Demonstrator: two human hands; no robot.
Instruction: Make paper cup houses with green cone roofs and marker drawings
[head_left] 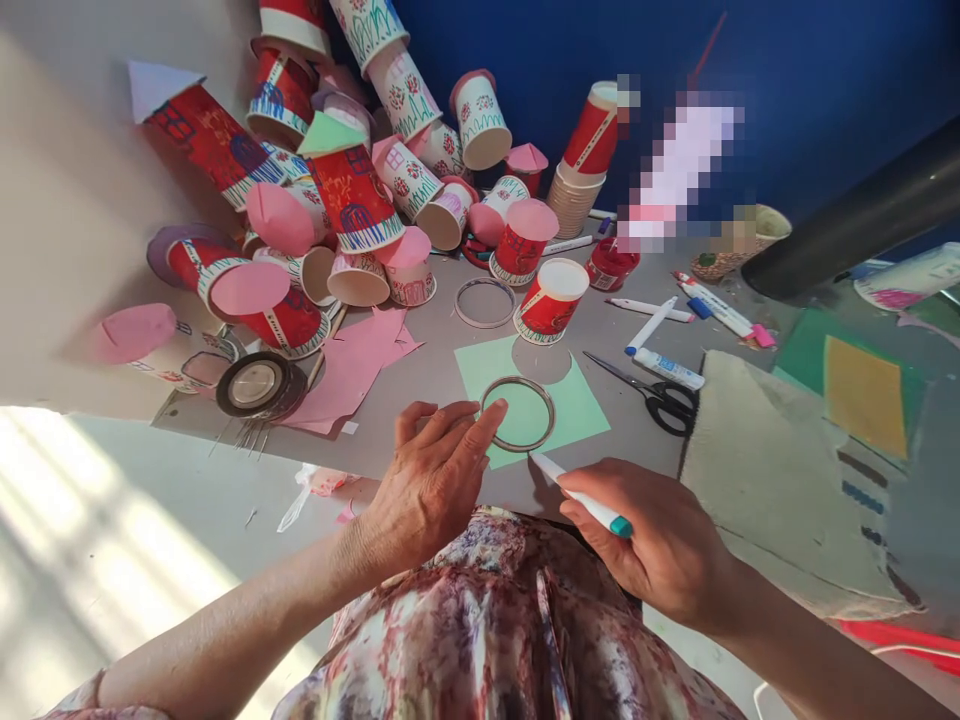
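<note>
A sheet of light green paper (581, 408) lies on the table in front of me, with a round piece cut out of its far edge. On it rests a thin ring (553, 425). My left hand (442, 475) holds this ring down against the paper, fingertips on its left side. In my right hand (660, 535) is a white marker (589, 505) with a teal end. The marker's tip points down to the left, close to the ring's near edge; whether it touches the paper I cannot tell. A red and white paper cup (553, 305) stands just beyond the sheet.
Many decorated paper cups (356, 200) are piled at the back left. Pink paper scraps (352, 365) and a tape roll (259, 385) lie left. A second ring (485, 302) lies behind the sheet. Scissors (667, 400), markers (652, 325) and a beige cloth (765, 480) are at right.
</note>
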